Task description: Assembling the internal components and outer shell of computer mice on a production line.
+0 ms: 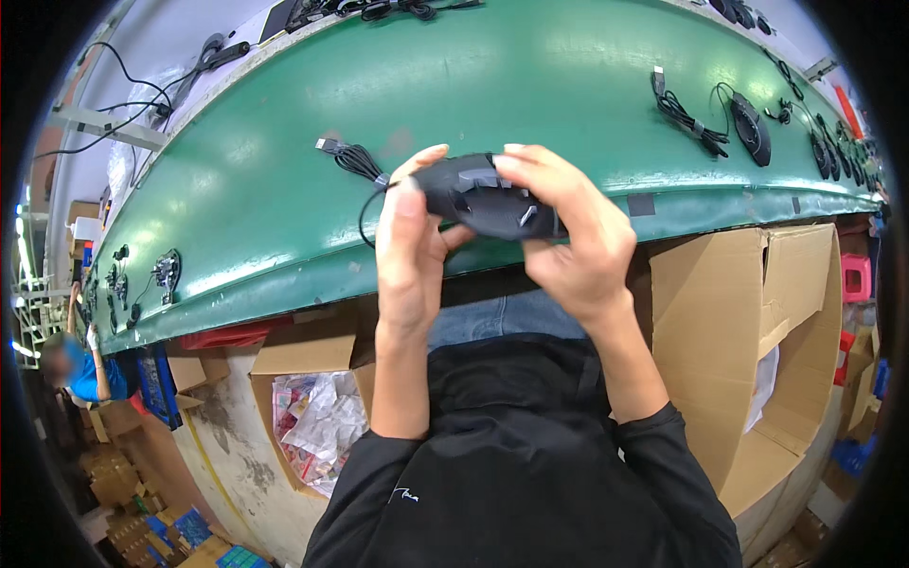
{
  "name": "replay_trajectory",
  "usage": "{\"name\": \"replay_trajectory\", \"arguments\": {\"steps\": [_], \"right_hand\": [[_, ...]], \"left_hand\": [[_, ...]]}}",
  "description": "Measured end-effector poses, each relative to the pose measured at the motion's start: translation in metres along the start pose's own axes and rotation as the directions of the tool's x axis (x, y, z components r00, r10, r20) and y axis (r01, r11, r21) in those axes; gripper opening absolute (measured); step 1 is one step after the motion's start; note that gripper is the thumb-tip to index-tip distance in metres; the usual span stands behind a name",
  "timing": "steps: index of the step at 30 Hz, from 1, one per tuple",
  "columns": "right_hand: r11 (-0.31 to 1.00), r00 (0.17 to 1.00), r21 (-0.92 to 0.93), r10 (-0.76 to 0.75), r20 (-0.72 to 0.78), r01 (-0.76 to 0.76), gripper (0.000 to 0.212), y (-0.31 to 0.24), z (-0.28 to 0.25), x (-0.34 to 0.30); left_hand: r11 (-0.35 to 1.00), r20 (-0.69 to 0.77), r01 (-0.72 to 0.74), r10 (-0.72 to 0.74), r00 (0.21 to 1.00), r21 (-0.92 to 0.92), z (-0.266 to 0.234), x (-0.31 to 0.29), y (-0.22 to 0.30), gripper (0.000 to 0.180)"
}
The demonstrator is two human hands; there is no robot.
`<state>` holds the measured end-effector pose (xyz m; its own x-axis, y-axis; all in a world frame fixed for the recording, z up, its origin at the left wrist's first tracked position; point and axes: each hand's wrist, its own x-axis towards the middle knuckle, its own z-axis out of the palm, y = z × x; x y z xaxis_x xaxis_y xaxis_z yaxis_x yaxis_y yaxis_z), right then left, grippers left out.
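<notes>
Gripped by left hand (405, 241), right hand (589, 237): black mouse (485, 197), seemingly; blurred, ends part-hidden.

mouse (488, 201) | black, part-glossy | lying lengthwise left-right | held between left hand (407, 232) and right hand (582, 232) | cable (353, 160) bundled

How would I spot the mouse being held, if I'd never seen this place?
Find the long green work surface. Over its near edge, the left hand and right hand hold a black mouse. Unlike the mice lying farther right, this one is held aloft between both hands.
</notes>
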<state>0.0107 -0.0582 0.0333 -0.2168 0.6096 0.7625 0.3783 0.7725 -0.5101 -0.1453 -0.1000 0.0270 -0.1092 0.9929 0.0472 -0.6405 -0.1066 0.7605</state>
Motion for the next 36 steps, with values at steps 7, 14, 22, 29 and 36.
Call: {"name": "replay_trajectory", "arguments": {"steps": [7,14,22,29,36], "right_hand": [[0.833,0.886,0.362,0.289,0.362,-0.419,0.074,-0.019,-0.039,-0.008],[0.762,0.900,0.490,0.292,0.324,-0.423,0.065,-0.007,-0.032,-0.018],[0.896,0.936,0.304,0.259,0.238,-0.325,0.047,-0.018,-0.035,-0.014],[0.344,0.786,0.747,0.492,0.373,-0.569,0.050,0.008,-0.026,-0.039],[0.652,0.875,0.585,0.375,0.305,-0.483,0.049,0.006,-0.025,-0.036]], "left_hand": [[1.000,0.091,0.004,-0.003,0.996,-0.007,-0.015,0.001,0.005,0.057],[0.998,0.189,-0.067,0.065,0.980,0.001,-0.024,-0.008,-0.007,0.059],[0.979,0.240,-0.201,0.201,0.950,-0.027,-0.023,-0.011,-0.014,0.045],[0.948,0.118,-0.163,0.135,0.984,0.275,-0.002,-0.010,-0.009,0.040],[0.939,0.155,-0.297,0.271,0.950,0.174,-0.009,-0.012,-0.017,0.033]]}}
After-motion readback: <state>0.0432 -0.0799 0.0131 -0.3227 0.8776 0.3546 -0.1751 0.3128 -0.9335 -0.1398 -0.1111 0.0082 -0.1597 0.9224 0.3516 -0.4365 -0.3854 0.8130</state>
